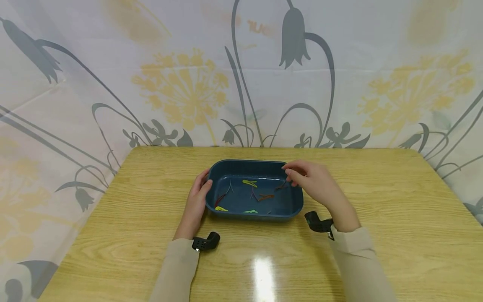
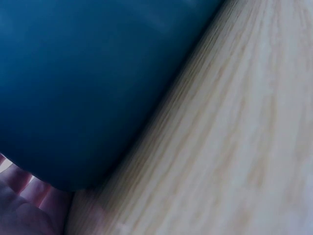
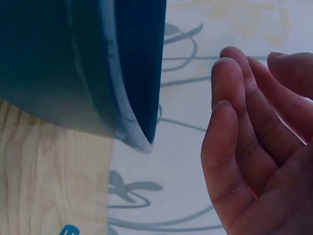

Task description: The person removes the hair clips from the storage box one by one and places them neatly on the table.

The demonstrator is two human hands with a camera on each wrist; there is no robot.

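A dark blue rectangular basin [image 1: 256,212] with rounded corners stands on the table. Inside it lie several thin V-shaped pieces that look like hair clips, among them a yellow one [image 1: 250,183], an orange one [image 1: 266,197] and a green one [image 1: 250,212]. My left hand [image 1: 196,197] grips the basin's left end, thumb at the rim and fingers along the outer wall. My right hand [image 1: 311,178] hovers at the right rear corner, its fingers loosely bent. No held thing shows in the right hand [image 3: 259,132] in the right wrist view. A dark brown clip [image 1: 281,185] lies below those fingertips.
The wooden table [image 1: 132,218] reaches back to a flower-printed cloth [image 1: 241,84] hanging behind it. Each wrist carries a black camera mount, one left [image 1: 206,242] and one right [image 1: 318,223]. A small teal patch [image 3: 70,229] with white marks is unclear.
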